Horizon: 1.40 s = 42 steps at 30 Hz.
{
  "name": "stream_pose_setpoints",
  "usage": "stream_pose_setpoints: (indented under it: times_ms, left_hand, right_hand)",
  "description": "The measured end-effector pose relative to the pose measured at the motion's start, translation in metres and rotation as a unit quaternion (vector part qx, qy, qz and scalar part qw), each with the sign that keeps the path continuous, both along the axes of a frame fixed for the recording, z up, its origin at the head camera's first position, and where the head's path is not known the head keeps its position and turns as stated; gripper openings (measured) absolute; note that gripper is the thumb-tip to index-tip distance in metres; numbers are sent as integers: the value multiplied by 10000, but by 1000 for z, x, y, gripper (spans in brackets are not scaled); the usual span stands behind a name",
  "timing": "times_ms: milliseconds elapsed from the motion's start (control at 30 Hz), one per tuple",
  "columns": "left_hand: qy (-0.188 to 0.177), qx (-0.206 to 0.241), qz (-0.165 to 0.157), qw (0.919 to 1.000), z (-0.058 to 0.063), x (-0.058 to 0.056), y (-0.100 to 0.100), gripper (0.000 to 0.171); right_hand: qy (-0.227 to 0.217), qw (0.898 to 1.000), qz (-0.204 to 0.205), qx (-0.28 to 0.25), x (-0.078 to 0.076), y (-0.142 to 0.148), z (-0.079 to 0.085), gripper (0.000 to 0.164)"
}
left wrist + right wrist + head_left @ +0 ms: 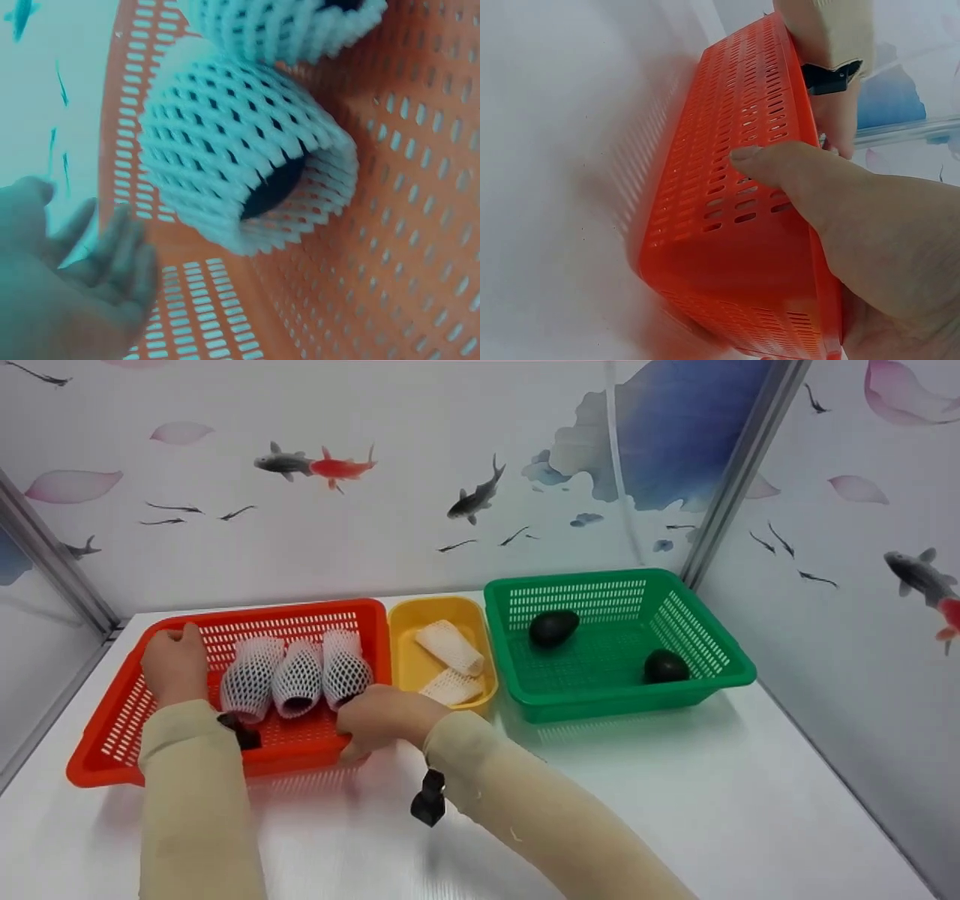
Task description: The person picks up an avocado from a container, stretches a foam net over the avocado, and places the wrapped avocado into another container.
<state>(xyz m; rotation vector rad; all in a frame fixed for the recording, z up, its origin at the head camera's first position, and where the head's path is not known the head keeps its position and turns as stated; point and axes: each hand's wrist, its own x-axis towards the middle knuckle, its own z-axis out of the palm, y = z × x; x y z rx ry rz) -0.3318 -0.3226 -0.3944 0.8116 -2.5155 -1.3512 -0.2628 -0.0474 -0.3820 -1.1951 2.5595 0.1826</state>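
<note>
A red perforated basket (292, 756) stands at the left, holding three dark fruits in white foam net sleeves (251, 675). My right hand (386, 716) grips its front right corner. In the right wrist view, the thumb (769, 161) lies along the outer wall and the rest of the hand passes over the rim. My left hand (176, 664) is at the basket's left side, near the back rim. In the left wrist view its fingers (124, 255) are loosely bent beside a sleeved fruit (240, 150), with nothing between them.
Right of the red basket stands a yellow tray (403, 649) with two flat foam nets (450, 647). A green basket (600, 701) next to it holds two dark avocado-like fruits (553, 628). White printed panels (420, 420) enclose the table at the back and sides.
</note>
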Motion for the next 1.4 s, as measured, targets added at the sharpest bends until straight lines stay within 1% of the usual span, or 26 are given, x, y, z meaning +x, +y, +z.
stream_pose_setpoints:
  times_ms: [67, 100, 200, 233, 300, 433, 500, 567, 667, 733, 800, 867, 900, 1067, 1167, 1267, 1400]
  left_hand:
    - [469, 8, 262, 9986, 0, 0, 3, 57]
    - [677, -14, 323, 9972, 1, 0, 4, 56]
    - [1078, -158, 363, 9934, 5, 0, 7, 53]
    - [1158, -165, 370, 9925, 7, 0, 8, 53]
    - [1194, -194, 343, 9921, 12, 1, 8, 53]
    - [1271, -73, 368, 9912, 21, 2, 8, 51]
    - [1395, -88, 357, 9895, 26, 2, 10, 50]
    - [1486, -118, 305, 9884, 31, 2, 14, 50]
    - [1638, -210, 185, 9861, 39, 1, 23, 50]
    - [1749, -176, 73, 9844, 45, 0, 30, 50]
    - [1895, -125, -60, 9818, 49, 0, 39, 49]
    - [2062, -57, -214, 9782, 54, -1, 49, 48]
    - [2136, -32, -302, 9765, 56, -1, 55, 46]
    - [2362, 54, -825, 9682, 70, 1, 85, 41]
    - [2386, 59, -1177, 9639, 78, 2, 104, 38]
    - [2376, -26, -1522, 9594, 85, 2, 121, 35]
    - [2356, -79, -1904, 9530, 89, 6, 143, 31]
  right_hand:
    - [-36, 10000, 22, -8, 2, 0, -2, 26]
    - [-93, 10000, -8, -37, 3, 0, -3, 25]
    - [-238, 9995, -119, -141, 5, 0, -4, 24]
    - [-271, 9993, -163, -186, 6, 0, -4, 25]
    - [-328, 9988, -239, -262, 7, 0, -5, 27]
    - [-249, 9992, -109, -290, 8, 0, -4, 36]
    - [-235, 9992, -47, -331, 6, 0, -5, 41]
    - [-273, 9985, -30, -468, 4, 2, -3, 45]
    - [-449, 9950, -116, -881, 2, 8, 2, 45]
    - [-430, 9928, -30, -1114, 0, 15, 8, 43]
    - [-431, 9905, -26, -1303, -5, 21, 15, 43]
    - [-276, 9903, 45, -1357, -12, 27, 21, 45]
    - [-252, 9899, 3, -1397, -14, 30, 25, 47]
    - [-120, 9892, -435, -1392, -26, 50, 46, 50]
    - [-66, 9895, -660, -1280, -33, 66, 56, 51]
    - [-58, 9890, -914, -1160, -41, 85, 63, 52]
    - [-160, 9828, -1446, -1138, -49, 113, 68, 50]
